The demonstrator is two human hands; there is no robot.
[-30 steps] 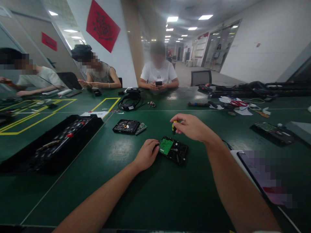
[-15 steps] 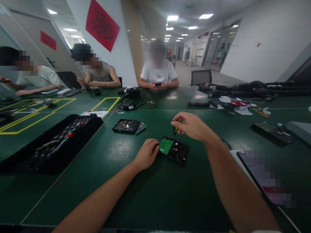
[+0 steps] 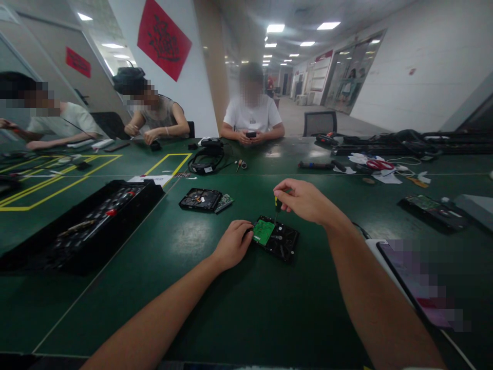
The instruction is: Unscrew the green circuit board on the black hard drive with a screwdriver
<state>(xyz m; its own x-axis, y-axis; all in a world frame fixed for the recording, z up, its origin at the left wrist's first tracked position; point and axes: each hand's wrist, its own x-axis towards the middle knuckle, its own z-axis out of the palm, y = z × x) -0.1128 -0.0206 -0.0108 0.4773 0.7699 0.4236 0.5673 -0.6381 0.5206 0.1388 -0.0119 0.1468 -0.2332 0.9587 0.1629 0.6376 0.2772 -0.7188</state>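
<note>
One black hard drive (image 3: 285, 241) lay on the green counter (image 3: 269, 318), its green circuit board (image 3: 263, 232) facing up. The left hand (image 3: 233, 244) curled at the drive's left edge (whether its grip was clenched, I couldn't tell). Above the drive, the right hand (image 3: 302, 200) pinched a yellow-and-black screwdriver (image 3: 278, 204) in its grip, shaft pointing down. Beyond the drive, to its left, lay a second drive (image 3: 199, 200).

nothing legible, brush-style characters (image 3: 165, 43) on a red diamond sheet (image 3: 175, 59) upon the white pillar (image 3: 198, 103), blurred marks on a smaller red sheet (image 3: 78, 62) left of the pillar, white label (image 3: 208, 169) on a black coil (image 3: 194, 165) below the pillar, print (image 3: 252, 122) on a white shirt (image 3: 241, 113) to its right
</note>
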